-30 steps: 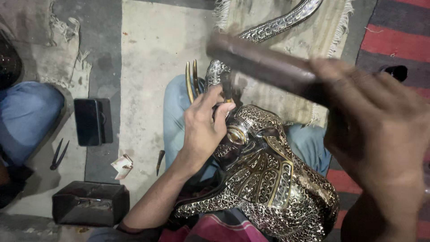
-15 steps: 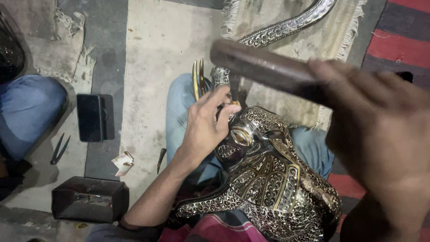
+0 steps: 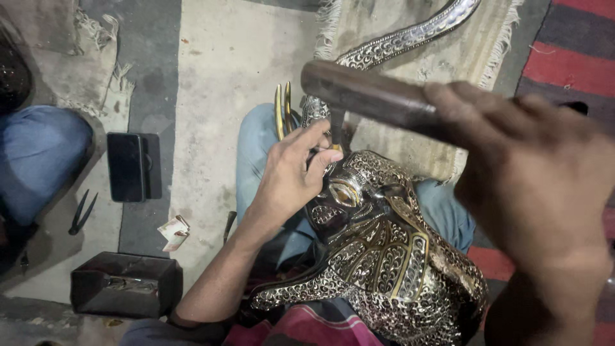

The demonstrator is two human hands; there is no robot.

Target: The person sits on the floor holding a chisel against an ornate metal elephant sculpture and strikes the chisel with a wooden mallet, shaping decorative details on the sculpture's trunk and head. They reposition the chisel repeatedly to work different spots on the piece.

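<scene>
hammer (image 3: 371,96) edged lower-left since before — handle runs right, head left | hands: right (image 3: 538,186) grips

floor (image 3: 218,96) | rugs (image 3: 410,77) | phone (image 3: 125,166) | pliers (image 3: 81,211) | dark box (image 3: 125,285)

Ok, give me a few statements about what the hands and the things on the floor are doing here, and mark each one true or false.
1. The right hand grips a hammer by its handle. True.
2. The left hand lies flat on the floor. False: it pinches a small punch against the ornate metal elephant figure.
3. The figure rests on the person's lap. True.
4. A dark phone lies on top of the figure. False: it lies on the floor, off to the left.
5. A dark box sits on the floor near the left forearm. True.
</scene>
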